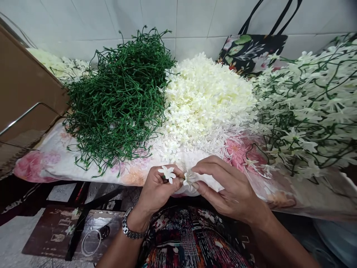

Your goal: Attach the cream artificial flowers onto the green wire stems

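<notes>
My left hand (pixel 160 188) is closed, with one white artificial flower (pixel 167 173) showing above its curled fingers. Between finger and thumb it pinches the base of a second white flower (pixel 189 178); the stem itself is mostly hidden. From the other side, the thumb and forefinger of my right hand (pixel 227 186) close on the petals of that second flower. Beyond my hands lie a heap of green plastic stems (pixel 122 93) and a mound of loose white blossoms (pixel 206 93). Thin white stamens (pixel 228 136) are spread at the mound's front edge.
Assembled white flowers on stems (pixel 312 108) are piled at the right. A floral cloth (pixel 134 175) covers the table. At the left stands a cardboard box (pixel 28 74); a floral bag (pixel 251 52) leans against the tiled wall (pixel 192 18). Below left is a wooden stool (pixel 50 227).
</notes>
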Demonstrator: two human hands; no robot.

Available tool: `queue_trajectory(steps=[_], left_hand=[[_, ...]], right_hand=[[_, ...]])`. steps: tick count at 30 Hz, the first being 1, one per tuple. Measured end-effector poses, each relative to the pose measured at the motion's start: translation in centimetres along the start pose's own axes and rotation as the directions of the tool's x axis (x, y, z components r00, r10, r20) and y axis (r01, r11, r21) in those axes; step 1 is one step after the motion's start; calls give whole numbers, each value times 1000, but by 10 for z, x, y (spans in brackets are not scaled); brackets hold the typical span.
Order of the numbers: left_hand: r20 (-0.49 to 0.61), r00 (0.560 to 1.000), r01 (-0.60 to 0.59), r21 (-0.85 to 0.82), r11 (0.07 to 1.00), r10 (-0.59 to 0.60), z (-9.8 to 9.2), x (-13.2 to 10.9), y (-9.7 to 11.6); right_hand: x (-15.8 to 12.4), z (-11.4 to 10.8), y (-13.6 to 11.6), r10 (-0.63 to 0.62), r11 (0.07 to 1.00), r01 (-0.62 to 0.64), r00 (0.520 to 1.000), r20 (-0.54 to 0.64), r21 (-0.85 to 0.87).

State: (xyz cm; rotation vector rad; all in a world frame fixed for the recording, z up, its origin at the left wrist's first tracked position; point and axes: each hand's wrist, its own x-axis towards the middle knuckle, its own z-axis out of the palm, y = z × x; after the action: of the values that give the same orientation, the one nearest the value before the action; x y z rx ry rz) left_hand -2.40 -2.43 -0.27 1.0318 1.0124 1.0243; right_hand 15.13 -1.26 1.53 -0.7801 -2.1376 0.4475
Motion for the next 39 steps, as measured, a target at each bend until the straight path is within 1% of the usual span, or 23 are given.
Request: queue_trajectory(steps=[3, 9, 12, 15, 17, 19, 22, 23, 24, 26, 28, 30, 31, 32, 33, 34, 35, 37, 39], left_hand=[[22, 1000, 1, -1, 1000, -1, 1, 0, -1], [7, 1000, 0, 3, 1000, 0, 2, -1, -5], [-26, 1000, -10, 17, 1000, 11, 4, 0, -9], [-35, 999, -29, 17, 999, 29, 4, 1, -13], [-32, 999, -30, 3, 1000, 30, 3, 1, -12], [-30, 999, -43, 36, 998, 44, 3, 1, -7], [50, 995, -94, 222, 971, 85, 5, -1, 4], [63, 991, -134, 283, 950, 121, 6, -2, 7], [49, 986, -168, 320, 932, 161, 7, -2, 9], [56, 976, -218, 338, 916, 211, 8, -4, 9], [49, 975, -221, 349, 911, 218, 9, -4, 4], [28, 977, -205, 362, 909, 210, 10, -4, -3], [22, 979, -198, 367, 909, 204, 11, -3, -6], [19, 980, -192, 371, 909, 199, 11, -3, -8], [15, 981, -187, 376, 907, 195, 11, -2, -10], [9, 981, -181, 385, 905, 192, 11, -2, -11], [-1, 981, -179, 397, 900, 195, 11, -2, -12], [-31, 977, -180, 422, 889, 212, 11, -2, -13], [-51, 972, -185, 440, 879, 230, 10, -1, -13]], right_hand=[[1, 1, -2, -10, 1000, 10, 1000, 16, 13], [-2, 8, 0, -12, 1000, 13, 999, 42, -26], [-4, 13, 2, -25, 998, 27, 999, 30, -58], [-4, 19, 4, -25, 997, 25, 1000, 8, -70], [-3, 21, 5, -20, 998, 20, 1000, -5, -58], [-2, 20, 5, -15, 1000, 15, 1000, -21, -28], [-3, 9, 3, 50, 999, -49, 997, -60, 24], [-5, 2, 2, 81, 996, -79, 993, -81, 34], [-8, -6, 0, 110, 994, -107, 988, -109, 35], [-15, -26, -1, 146, 989, -149, 972, -184, 0], [-27, -48, 2, 161, 974, -199, 944, -288, -108], [-41, -68, 9, 149, 912, -288, 895, -420, -291], [-49, -76, 14, 149, 847, -365, 861, -486, -386], [-56, -83, 19, 124, 785, -388, 862, -491, -483], [-63, -88, 24, 143, 719, -405, 881, -450, -565], [-69, -91, 29, 165, 653, -425, 888, -429, -627], [-74, -93, 33, 184, 609, -447, 883, -432, -655], [-81, -93, 37, 197, 578, -457, 882, -428, -676], [-83, -91, 37, 186, 581, -452, 884, -430, -677]])
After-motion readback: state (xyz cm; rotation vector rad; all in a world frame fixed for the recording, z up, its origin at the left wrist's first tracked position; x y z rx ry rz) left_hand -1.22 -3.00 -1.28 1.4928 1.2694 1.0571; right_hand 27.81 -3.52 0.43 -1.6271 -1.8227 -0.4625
